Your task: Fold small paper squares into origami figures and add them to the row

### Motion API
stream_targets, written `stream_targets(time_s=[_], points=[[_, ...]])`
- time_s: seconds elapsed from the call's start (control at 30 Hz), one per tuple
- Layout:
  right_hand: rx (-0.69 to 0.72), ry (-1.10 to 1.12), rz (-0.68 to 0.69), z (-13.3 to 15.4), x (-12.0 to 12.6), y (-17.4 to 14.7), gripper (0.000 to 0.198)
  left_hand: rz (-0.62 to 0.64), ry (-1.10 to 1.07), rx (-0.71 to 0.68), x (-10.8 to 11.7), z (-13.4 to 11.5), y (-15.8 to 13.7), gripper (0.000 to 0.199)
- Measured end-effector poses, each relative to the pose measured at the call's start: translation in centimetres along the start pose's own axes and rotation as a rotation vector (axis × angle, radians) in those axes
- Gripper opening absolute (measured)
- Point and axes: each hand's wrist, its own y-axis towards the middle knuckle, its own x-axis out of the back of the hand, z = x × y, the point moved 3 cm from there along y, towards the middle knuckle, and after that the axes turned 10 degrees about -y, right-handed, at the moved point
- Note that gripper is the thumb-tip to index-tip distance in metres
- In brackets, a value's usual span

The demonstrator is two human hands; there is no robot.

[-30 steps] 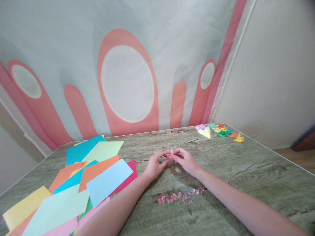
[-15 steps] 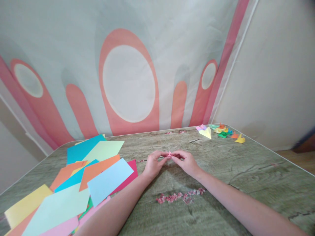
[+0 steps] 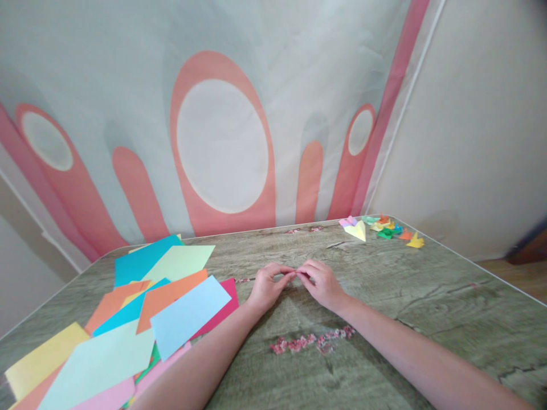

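My left hand and my right hand meet above the middle of the table, thumbs and index fingers pinched together. Between the fingertips is a small piece of folded pink paper, mostly covered by them; its exact shape cannot be made out. Both hands are closed on it. Left of my left forearm lies a spread of coloured paper sheets, with a light blue sheet and a crimson sheet closest to the hand.
Small folded paper figures in several colours, among them a yellow one, sit at the far right corner beside a pale yellow paper plane. The wood-patterned table has printed pink blossoms. A patterned backdrop rises behind its far edge.
My fingertips have drawn closer around the pink paper, so less of it shows. My right hand has shifted slightly left. The loose sheets and folded figures remain in place.
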Motion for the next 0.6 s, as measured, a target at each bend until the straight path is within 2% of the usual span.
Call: stream_targets(time_s=[0.17, 0.3, 0.47, 0.53, 0.6], points=[[0.062, -0.115, 0.026, 0.5, 0.4, 0.2, 0.017, -0.005, 0.159, -0.035, 0.0, -0.7, 0.0, 0.016], [0.062, -0.121, 0.033, 0.6, 0.4, 0.3, 0.018, -0.004, 0.193, -0.038, 0.1, -1.2, 0.0, 0.018], [0.026, -0.096, -0.01, 0.2, 0.4, 0.3, 0.018, -0.06, 0.007, 0.035, 0.3, -0.7, 0.3, 0.018], [0.006, -0.086, -0.038, 0.0, 0.6, 0.2, 0.018, -0.114, -0.118, 0.143, 0.2, 0.0, 0.3, 0.024], [-0.015, -0.069, -0.072, -0.3, 0.8, 0.2, 0.019, -0.11, -0.239, 0.271, -0.1, 0.9, 0.2, 0.031]])
